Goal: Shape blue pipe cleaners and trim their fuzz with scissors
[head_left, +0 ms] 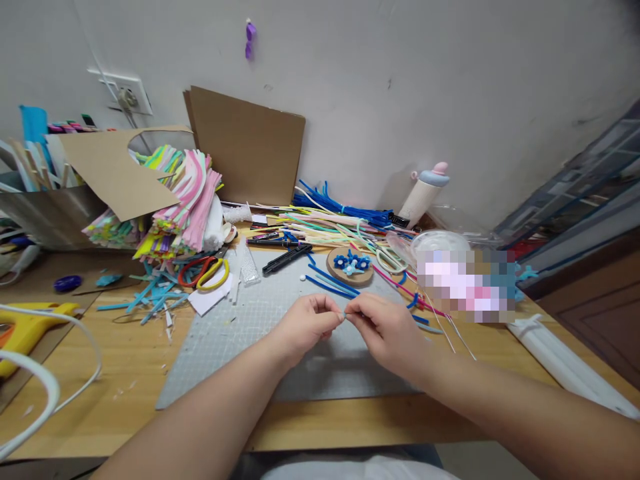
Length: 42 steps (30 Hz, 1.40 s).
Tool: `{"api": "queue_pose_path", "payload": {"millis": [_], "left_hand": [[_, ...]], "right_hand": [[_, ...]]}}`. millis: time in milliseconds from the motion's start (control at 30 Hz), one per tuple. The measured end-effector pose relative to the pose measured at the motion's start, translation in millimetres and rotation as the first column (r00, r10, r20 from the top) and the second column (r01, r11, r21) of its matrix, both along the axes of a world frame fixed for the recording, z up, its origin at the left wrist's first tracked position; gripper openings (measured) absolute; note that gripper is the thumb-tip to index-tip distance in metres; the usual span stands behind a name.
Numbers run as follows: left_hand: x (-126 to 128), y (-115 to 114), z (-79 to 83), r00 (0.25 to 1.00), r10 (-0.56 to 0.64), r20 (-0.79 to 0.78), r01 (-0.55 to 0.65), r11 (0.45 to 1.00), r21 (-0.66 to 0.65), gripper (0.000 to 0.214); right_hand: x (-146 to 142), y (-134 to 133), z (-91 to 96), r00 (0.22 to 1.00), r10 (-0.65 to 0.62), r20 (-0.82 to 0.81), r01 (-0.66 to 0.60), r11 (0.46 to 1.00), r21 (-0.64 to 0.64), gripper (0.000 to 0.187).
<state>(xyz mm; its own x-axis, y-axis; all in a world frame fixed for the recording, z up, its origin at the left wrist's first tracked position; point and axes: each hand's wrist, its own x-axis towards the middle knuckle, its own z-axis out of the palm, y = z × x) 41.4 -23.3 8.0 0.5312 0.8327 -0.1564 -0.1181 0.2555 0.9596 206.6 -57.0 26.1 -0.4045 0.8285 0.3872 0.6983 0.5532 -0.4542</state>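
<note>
Above the grey cutting mat (pixel 220 353), my left hand (pixel 310 325) and my right hand (pixel 383 325) meet at their fingertips. Both are closed in a pinch around something tiny, mostly hidden by the fingers; a small bluish bit shows between them. Just beyond the hands lie several blue pipe cleaners (pixel 333 281). Past my right hand, a round cardboard disc (pixel 367 277) carries small blue flowers (pixel 353 264) with pale centres.
Scissors with red and yellow handles (pixel 213 275) lie left of a black pen-like tool (pixel 287 259). Bundled pipe cleaners (pixel 187 200) stand at the back left, with a yellow glue gun (pixel 37 333) at the left edge. A white bottle (pixel 423 197) stands behind.
</note>
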Motion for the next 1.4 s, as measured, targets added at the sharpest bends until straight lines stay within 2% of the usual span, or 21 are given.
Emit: {"api": "queue_pose_path", "payload": {"millis": [167, 333, 400, 533, 667, 733, 767, 800, 900, 1000, 1100, 1300, 1400], "left_hand": [[1.2, -0.4, -3.1, 0.978, 0.131, -0.163, -0.085, 0.961, 0.261, 0.008], [-1.0, -4.0, -1.5, 0.938, 0.206, -0.278, -0.05, 0.876, 0.479, 0.005], [-1.6, -5.0, -1.2, 0.927, 0.215, -0.308, -0.018, 0.844, 0.536, 0.006], [-0.9, -6.9, -2.7, 0.917, 0.206, -0.342, 0.038, 0.808, 0.588, 0.007], [0.5, -9.0, -4.4, 0.925, 0.17, -0.339, 0.058, 0.82, 0.57, 0.007], [0.3, -7.6, -4.8, 0.934, 0.153, -0.322, 0.048, 0.842, 0.538, 0.007], [0.0, -5.8, -5.0, 0.939, 0.146, -0.311, 0.038, 0.855, 0.517, 0.007], [-0.6, -3.3, -5.3, 0.944, 0.143, -0.297, 0.022, 0.872, 0.489, 0.007], [-2.7, 6.2, -6.9, 0.969, 0.124, -0.216, -0.05, 0.946, 0.319, 0.017], [-4.4, 13.0, -8.6, 0.989, 0.1, -0.108, -0.086, 0.988, 0.128, 0.028], [-5.1, 14.4, -9.4, 0.995, 0.086, -0.043, -0.084, 0.996, 0.039, 0.03], [-5.9, 15.3, -10.4, 0.996, 0.09, 0.014, -0.09, 0.996, -0.021, 0.028], [-6.5, 17.4, -11.9, 0.996, 0.058, 0.063, -0.054, 0.997, -0.054, 0.027]], "right_hand": [[-3.7, 3.6, 2.0, 0.989, -0.109, -0.097, 0.08, 0.962, -0.26, 0.013], [-3.9, 12.7, -0.9, 0.958, -0.206, -0.199, 0.066, 0.836, -0.545, 0.016], [-3.5, 15.5, -1.8, 0.936, -0.252, -0.247, 0.025, 0.747, -0.665, 0.016], [-2.4, 17.7, 2.8, 0.871, -0.39, -0.298, -0.1, 0.454, -0.886, 0.021], [1.8, 18.6, 10.5, 0.848, -0.432, -0.305, -0.229, 0.22, -0.948, 0.027], [4.5, 18.7, 12.7, 0.849, -0.424, -0.316, -0.277, 0.153, -0.949, 0.029], [5.6, 18.4, 13.3, 0.844, -0.42, -0.335, -0.298, 0.153, -0.942, 0.029], [6.3, 17.9, 13.9, 0.834, -0.417, -0.361, -0.316, 0.175, -0.932, 0.029], [6.4, 15.0, 15.2, 0.781, -0.431, -0.452, -0.366, 0.271, -0.89, 0.029], [4.3, 12.3, 15.0, 0.737, -0.466, -0.49, -0.392, 0.295, -0.871, 0.027], [1.2, 12.6, 10.5, 0.747, -0.423, -0.513, -0.405, 0.322, -0.856, 0.025], [-6.7, 23.7, -5.5, 0.7, -0.391, -0.597, -0.418, 0.454, -0.787, 0.027], [-10.0, 29.9, -13.1, 0.672, -0.386, -0.633, -0.445, 0.473, -0.761, 0.025]]}}
